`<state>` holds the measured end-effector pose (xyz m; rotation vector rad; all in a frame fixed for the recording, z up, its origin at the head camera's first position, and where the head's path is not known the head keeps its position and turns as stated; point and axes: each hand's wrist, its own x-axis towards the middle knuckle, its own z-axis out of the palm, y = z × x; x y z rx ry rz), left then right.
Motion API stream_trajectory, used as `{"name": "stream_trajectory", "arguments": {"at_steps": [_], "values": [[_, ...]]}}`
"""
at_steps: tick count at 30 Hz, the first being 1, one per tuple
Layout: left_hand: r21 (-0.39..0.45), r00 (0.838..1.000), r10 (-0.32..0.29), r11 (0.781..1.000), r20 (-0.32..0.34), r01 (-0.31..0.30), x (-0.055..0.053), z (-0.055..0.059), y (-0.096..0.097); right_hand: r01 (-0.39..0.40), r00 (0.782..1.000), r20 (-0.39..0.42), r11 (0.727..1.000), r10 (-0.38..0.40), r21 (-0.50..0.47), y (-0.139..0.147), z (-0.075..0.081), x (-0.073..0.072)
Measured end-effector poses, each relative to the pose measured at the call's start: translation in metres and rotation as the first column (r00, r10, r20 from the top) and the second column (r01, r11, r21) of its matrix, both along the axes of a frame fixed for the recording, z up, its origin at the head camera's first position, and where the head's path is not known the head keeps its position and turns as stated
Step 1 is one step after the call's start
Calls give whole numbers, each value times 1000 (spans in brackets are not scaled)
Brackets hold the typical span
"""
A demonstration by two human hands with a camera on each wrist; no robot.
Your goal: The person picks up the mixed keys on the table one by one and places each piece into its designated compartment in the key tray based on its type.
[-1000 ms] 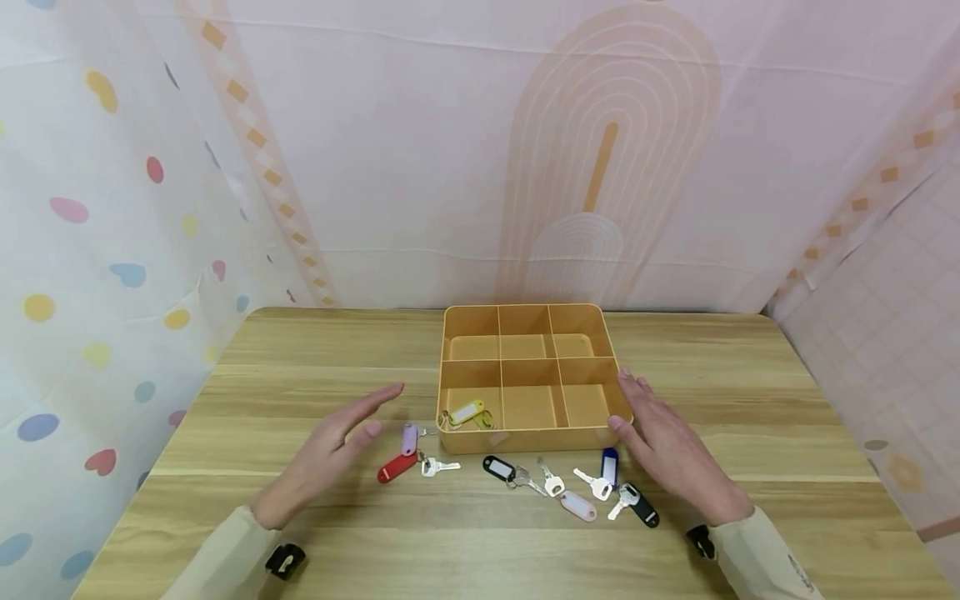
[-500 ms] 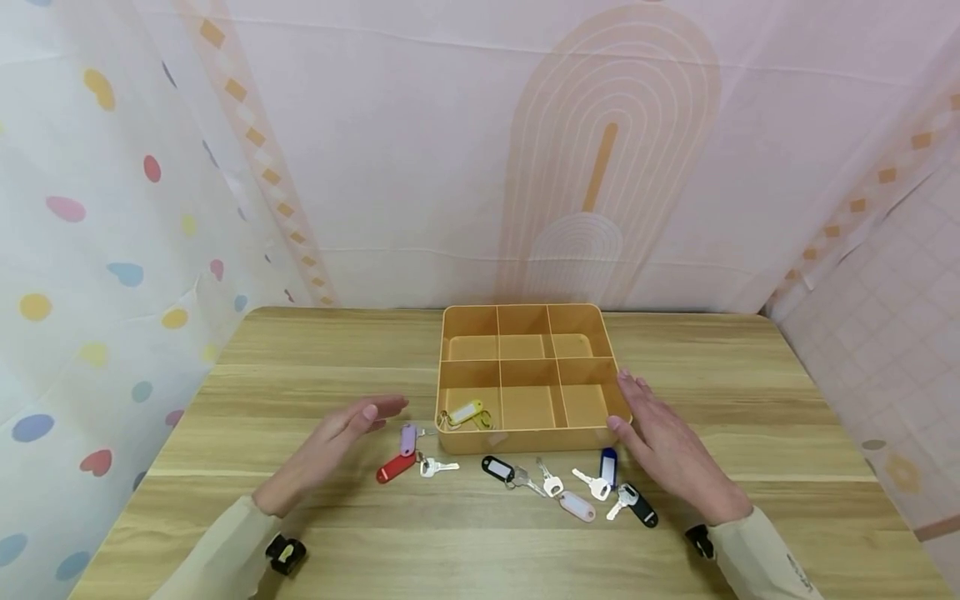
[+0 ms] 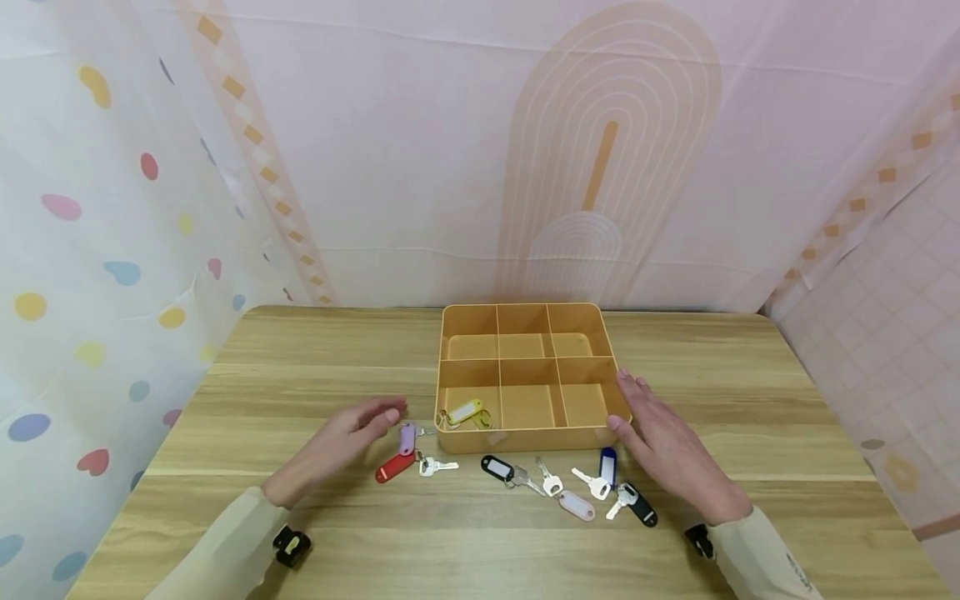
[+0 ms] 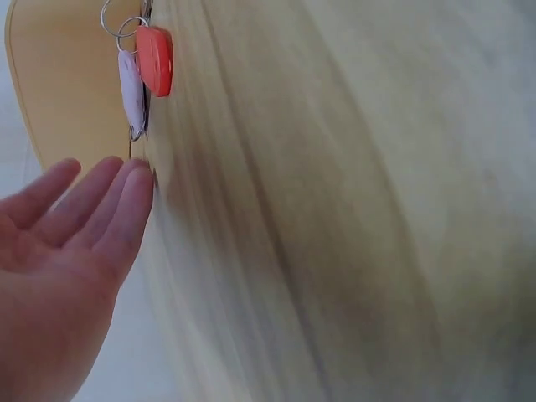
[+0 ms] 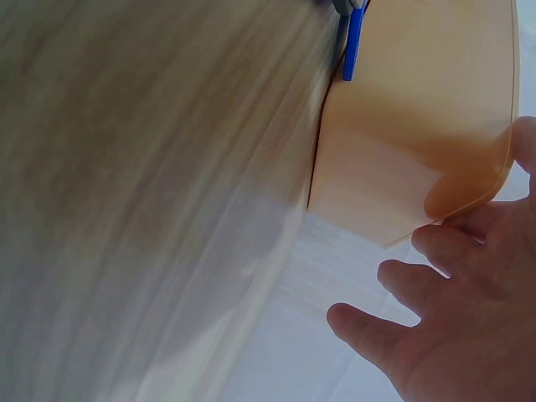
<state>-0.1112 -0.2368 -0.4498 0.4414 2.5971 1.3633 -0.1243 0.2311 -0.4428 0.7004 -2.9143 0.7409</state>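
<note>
An orange box (image 3: 525,440) with six-style divided compartments stands in the head view. A yellow key tag (image 3: 466,411) lies in its front-left compartment. My left hand (image 3: 337,442) holds nothing, its fingers extended left of the box. Nearest to it are a purple key tag (image 3: 407,438) and a red key tag (image 3: 395,467), with a silver key (image 3: 437,467) beside them. My right hand (image 3: 675,450) rests against the box's right side, thumb near the front corner. In the right wrist view its fingers (image 5: 444,251) are spread, with some at the rim.
In front of the box lie a black key tag (image 3: 497,467), a pink key tag (image 3: 577,505), a blue key tag (image 3: 607,467) and a dark key tag (image 3: 643,507), with keys among them. Behind the wooden table (image 3: 337,342) hangs a patterned cloth (image 3: 405,167).
My left hand has turned and its fingers have lowered slightly toward the tabletop near the purple key tag. My right hand stays at the box, and the keys keep their places.
</note>
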Motion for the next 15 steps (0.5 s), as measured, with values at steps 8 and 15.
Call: {"name": "stream_trajectory", "arguments": {"at_steps": [8,15], "values": [[-120,997,22,992,-77,-31,-8,-6,3,3,1000,6,1000,-3,-2,0,0,1],[-170,996,10,985,-91,-26,-13,-7,9,5,1000,4,1000,-5,-1,0,0,0]]}}
